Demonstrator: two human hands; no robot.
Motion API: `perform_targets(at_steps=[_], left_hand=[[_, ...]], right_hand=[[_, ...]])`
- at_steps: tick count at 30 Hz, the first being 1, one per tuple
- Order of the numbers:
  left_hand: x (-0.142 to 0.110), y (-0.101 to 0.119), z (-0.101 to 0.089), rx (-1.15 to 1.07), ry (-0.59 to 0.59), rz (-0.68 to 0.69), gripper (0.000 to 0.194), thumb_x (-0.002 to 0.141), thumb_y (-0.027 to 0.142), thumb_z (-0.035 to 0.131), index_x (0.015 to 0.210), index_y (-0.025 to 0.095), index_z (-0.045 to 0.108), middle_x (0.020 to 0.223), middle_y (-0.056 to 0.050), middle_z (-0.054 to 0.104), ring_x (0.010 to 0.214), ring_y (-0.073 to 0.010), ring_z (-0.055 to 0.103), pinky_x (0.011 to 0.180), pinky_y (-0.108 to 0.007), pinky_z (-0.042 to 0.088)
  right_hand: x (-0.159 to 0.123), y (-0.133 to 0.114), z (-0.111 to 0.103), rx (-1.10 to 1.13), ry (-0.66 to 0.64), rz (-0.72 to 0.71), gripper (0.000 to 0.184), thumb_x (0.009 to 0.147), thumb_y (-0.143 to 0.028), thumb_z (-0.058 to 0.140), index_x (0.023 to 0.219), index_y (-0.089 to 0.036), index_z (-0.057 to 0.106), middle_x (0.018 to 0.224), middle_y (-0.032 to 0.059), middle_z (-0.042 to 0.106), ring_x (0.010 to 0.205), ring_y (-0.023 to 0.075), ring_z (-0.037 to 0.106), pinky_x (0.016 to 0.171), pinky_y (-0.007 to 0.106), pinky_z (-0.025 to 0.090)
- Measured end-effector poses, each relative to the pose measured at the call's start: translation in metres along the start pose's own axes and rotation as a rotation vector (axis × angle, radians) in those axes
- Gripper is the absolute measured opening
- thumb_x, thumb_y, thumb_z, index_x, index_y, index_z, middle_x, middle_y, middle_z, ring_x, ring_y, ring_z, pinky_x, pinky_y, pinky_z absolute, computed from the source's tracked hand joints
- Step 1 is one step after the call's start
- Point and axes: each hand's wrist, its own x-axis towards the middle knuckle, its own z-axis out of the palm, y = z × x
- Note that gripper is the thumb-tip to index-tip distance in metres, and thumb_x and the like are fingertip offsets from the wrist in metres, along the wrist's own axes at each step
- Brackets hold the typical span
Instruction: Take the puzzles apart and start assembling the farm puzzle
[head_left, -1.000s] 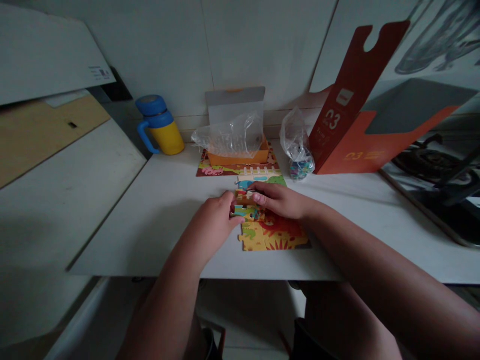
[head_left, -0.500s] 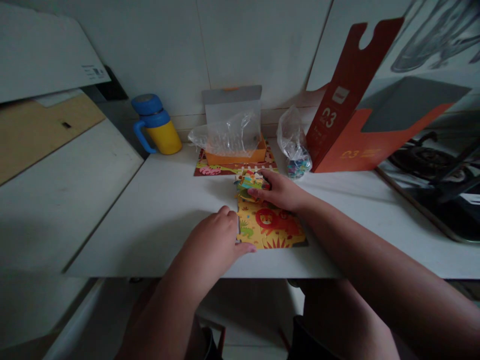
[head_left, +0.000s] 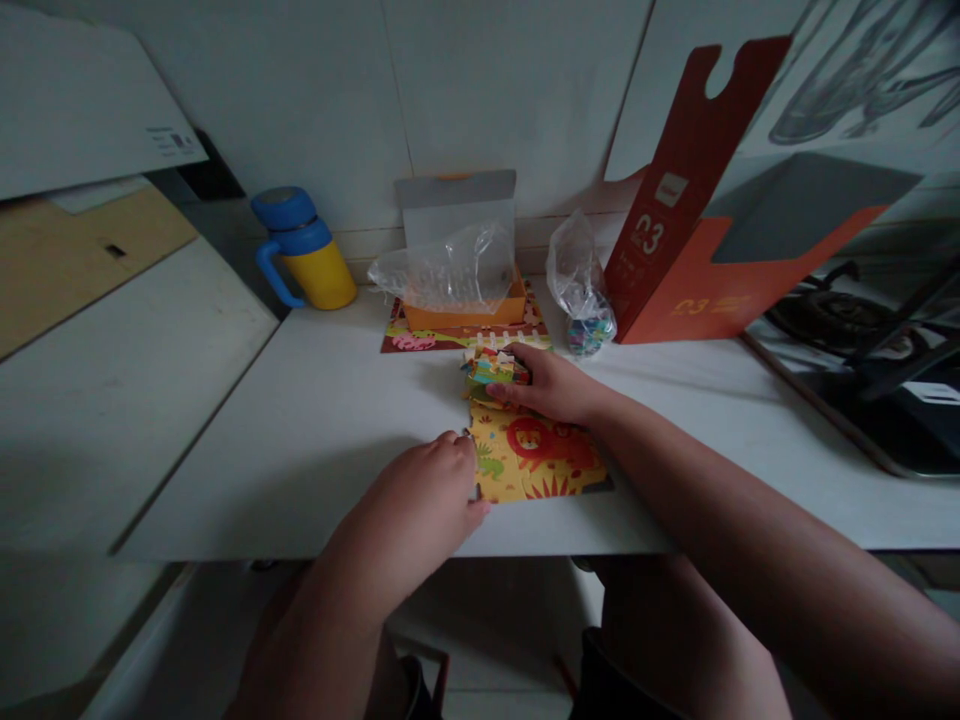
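Observation:
A part-built jigsaw puzzle (head_left: 544, 460) with a red lion on yellow lies near the front edge of the white table (head_left: 322, 420). My right hand (head_left: 551, 385) is closed on a small stack of coloured puzzle pieces (head_left: 491, 368) just beyond the puzzle's far edge. Nearer to me, my left hand (head_left: 427, 490) rests with curled fingers against the puzzle's left edge; whether it holds anything is hidden.
At the back stand a blue and yellow mug (head_left: 304, 250), an orange box with a plastic bag (head_left: 457, 275) on a picture sheet (head_left: 416, 338), a bag of pieces (head_left: 581, 290) and a red cardboard sleeve (head_left: 690, 220). A gas hob (head_left: 862, 340) lies at the right.
My right hand lifted several pieces off the puzzle's far part and carried them toward the back. My left hand slid back toward me along the puzzle's left edge.

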Motion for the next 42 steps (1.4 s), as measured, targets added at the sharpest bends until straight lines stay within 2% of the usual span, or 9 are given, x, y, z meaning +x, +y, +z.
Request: perform_targets(at_steps=[5,9,15,21,25,29,33,37,42], left_hand=[[0.008,-0.015,-0.007,-0.153,-0.040,0.027,0.016,0.077,0.020,0.066,0.092,0.023,0.059,0.098,-0.004,0.070,0.089,-0.0233,0.064,0.073,-0.034,0.043],[0.013,-0.016,-0.009,-0.192,-0.022,0.050,0.009,0.082,0.017,0.059,0.088,0.023,0.056,0.090,-0.001,0.067,0.083,-0.0199,0.061,0.069,-0.033,0.038],[0.010,-0.009,-0.015,-0.200,0.031,0.162,0.020,0.085,0.009,0.057,0.098,0.024,0.059,0.104,-0.001,0.066,0.092,-0.0186,0.061,0.075,-0.031,0.042],[0.014,-0.006,-0.014,-0.127,0.109,0.229,0.022,0.096,0.015,0.060,0.112,0.026,0.070,0.116,-0.004,0.063,0.106,-0.0204,0.062,0.092,-0.034,0.049],[0.019,-0.007,-0.013,-0.096,0.127,0.229,0.016,0.102,0.020,0.058,0.103,0.023,0.073,0.109,-0.005,0.066,0.097,-0.0194,0.064,0.085,-0.032,0.051],[0.021,-0.017,-0.021,-0.058,0.165,0.185,0.022,0.104,0.030,0.059,0.091,0.020,0.073,0.093,-0.004,0.070,0.084,-0.0198,0.065,0.078,-0.033,0.050],[0.023,-0.032,-0.028,-0.146,0.237,0.192,0.022,0.104,0.021,0.057,0.109,0.025,0.078,0.105,-0.003,0.075,0.095,-0.0191,0.069,0.087,-0.033,0.053],[0.026,-0.042,-0.026,-0.184,0.292,0.154,0.048,0.098,0.005,0.051,0.130,0.031,0.076,0.119,-0.001,0.078,0.103,-0.0178,0.073,0.093,-0.033,0.056],[0.030,-0.042,-0.020,-0.262,0.297,0.137,0.047,0.098,0.010,0.050,0.133,0.030,0.075,0.120,-0.001,0.080,0.103,-0.0175,0.076,0.097,-0.033,0.059]], right_hand=[[0.001,0.003,0.002,-0.023,0.010,0.004,0.058,0.089,-0.065,0.071,0.123,-0.019,0.065,0.114,0.0109,0.075,0.094,0.0261,0.066,0.084,0.035,0.050],[0.001,0.003,0.003,-0.050,0.010,0.003,0.056,0.090,-0.063,0.072,0.123,-0.019,0.064,0.116,0.0110,0.074,0.096,0.0250,0.066,0.083,0.033,0.048],[0.000,-0.002,0.002,-0.061,-0.001,0.000,0.051,0.090,-0.060,0.071,0.118,-0.017,0.065,0.106,0.0083,0.074,0.086,0.0217,0.064,0.075,0.030,0.045],[0.001,-0.001,0.003,-0.060,0.017,0.017,0.056,0.090,-0.059,0.073,0.125,-0.017,0.065,0.115,0.0107,0.074,0.094,0.0237,0.066,0.082,0.031,0.047],[0.001,0.000,0.002,-0.060,0.003,0.024,0.056,0.090,-0.059,0.073,0.126,-0.016,0.066,0.120,0.0123,0.074,0.097,0.0245,0.066,0.084,0.032,0.048],[0.000,0.001,0.002,-0.045,-0.003,0.024,0.064,0.089,-0.062,0.073,0.133,-0.017,0.063,0.126,0.0131,0.073,0.103,0.0258,0.067,0.088,0.033,0.049],[0.000,0.001,0.002,-0.031,-0.007,0.012,0.065,0.090,-0.063,0.072,0.136,-0.018,0.061,0.128,0.0124,0.072,0.105,0.0262,0.067,0.089,0.033,0.049],[0.000,-0.003,0.000,-0.039,-0.026,0.020,0.059,0.090,-0.061,0.073,0.128,-0.017,0.064,0.118,0.0109,0.074,0.096,0.0244,0.067,0.082,0.031,0.048],[0.000,-0.003,0.001,-0.042,-0.012,0.009,0.058,0.090,-0.061,0.072,0.128,-0.018,0.064,0.120,0.0109,0.074,0.098,0.0245,0.067,0.082,0.031,0.048]])
